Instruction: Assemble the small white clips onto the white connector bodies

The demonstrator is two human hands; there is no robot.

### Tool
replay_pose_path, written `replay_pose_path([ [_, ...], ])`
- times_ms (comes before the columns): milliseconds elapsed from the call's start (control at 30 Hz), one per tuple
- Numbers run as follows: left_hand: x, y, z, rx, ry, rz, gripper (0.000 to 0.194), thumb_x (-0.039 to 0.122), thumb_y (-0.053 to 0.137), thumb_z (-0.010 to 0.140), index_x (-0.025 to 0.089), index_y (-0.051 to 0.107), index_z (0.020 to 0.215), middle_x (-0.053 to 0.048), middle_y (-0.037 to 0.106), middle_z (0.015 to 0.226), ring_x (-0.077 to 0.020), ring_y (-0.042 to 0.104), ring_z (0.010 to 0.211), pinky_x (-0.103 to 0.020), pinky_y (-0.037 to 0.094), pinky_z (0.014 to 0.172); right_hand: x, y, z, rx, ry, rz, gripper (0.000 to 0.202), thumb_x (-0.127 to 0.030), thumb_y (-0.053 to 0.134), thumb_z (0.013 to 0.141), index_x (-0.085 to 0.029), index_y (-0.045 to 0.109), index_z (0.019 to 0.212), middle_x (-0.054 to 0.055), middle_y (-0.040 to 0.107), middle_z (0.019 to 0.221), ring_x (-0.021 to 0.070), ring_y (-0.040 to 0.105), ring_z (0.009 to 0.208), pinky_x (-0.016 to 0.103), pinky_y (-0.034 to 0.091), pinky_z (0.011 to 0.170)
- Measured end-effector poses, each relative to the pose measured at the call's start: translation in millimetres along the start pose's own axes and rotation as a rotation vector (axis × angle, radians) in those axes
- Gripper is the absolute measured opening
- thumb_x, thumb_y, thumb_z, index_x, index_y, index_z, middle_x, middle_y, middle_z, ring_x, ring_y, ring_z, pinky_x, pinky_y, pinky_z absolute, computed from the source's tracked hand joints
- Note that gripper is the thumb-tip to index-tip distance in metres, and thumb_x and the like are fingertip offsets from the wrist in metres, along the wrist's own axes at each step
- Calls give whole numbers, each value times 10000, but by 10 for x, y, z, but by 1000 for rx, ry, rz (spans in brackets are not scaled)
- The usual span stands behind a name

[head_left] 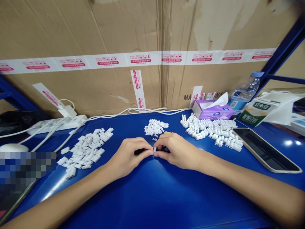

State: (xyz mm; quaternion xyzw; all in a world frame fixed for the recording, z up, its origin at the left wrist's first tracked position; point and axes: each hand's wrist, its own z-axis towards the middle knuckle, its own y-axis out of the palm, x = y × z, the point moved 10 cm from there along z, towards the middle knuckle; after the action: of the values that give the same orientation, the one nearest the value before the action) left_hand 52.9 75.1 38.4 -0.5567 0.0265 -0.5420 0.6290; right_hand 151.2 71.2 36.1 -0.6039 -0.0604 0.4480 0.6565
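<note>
My left hand [132, 154] and my right hand [175, 149] meet fingertip to fingertip above the blue tabletop. Both are closed in a pinch on a small white plastic piece [154, 149] between them; the fingers partly cover it. Just beyond them lies a heap of tiny white plastic parts [156, 127], with a few strays close to my right fingers. To the left spreads a pile of white rectangular plastic pieces [87, 149]. On the right, white clip-like plastic pieces [212, 128] lie in loose rows.
A phone [267, 149] lies at the right, near a purple tissue pack [213, 109], a water bottle [245, 90] and a green-and-white carton [258, 109]. White cables run from a power strip [59, 124] at the left. Cardboard [107, 86] stands behind the blue table [152, 197].
</note>
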Motion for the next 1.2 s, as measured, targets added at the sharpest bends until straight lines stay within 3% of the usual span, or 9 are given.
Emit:
replay_pose_path([
  [433,114,-22,-7,35,79,60,164,172,679,925,239,805,1005,-20,750,913,-157,693,793,-273,531,725,66,-28,1,10,-16,-32,101,-211,690,935,-176,759,1001,60,755,946,206,664,921,341,499,841],
  [733,160,68,-53,-74,174,242,274,170,564,996,257,759,1167,-49,711,992,-199,613,849,-368,476,788,85,-58,6,-1,-9,-64,120,-204,680,936,-182,773,1009,66,759,939,213,674,917,352,496,837],
  [1200,181,43,-41,-49,181,225,267,149,565,982,244,762,1136,-62,729,1151,-216,668,961,-403,512,875,92,-35,3,-14,-9,-97,131,-210,667,941,-192,774,1015,58,768,914,211,680,920,348,479,876],
])
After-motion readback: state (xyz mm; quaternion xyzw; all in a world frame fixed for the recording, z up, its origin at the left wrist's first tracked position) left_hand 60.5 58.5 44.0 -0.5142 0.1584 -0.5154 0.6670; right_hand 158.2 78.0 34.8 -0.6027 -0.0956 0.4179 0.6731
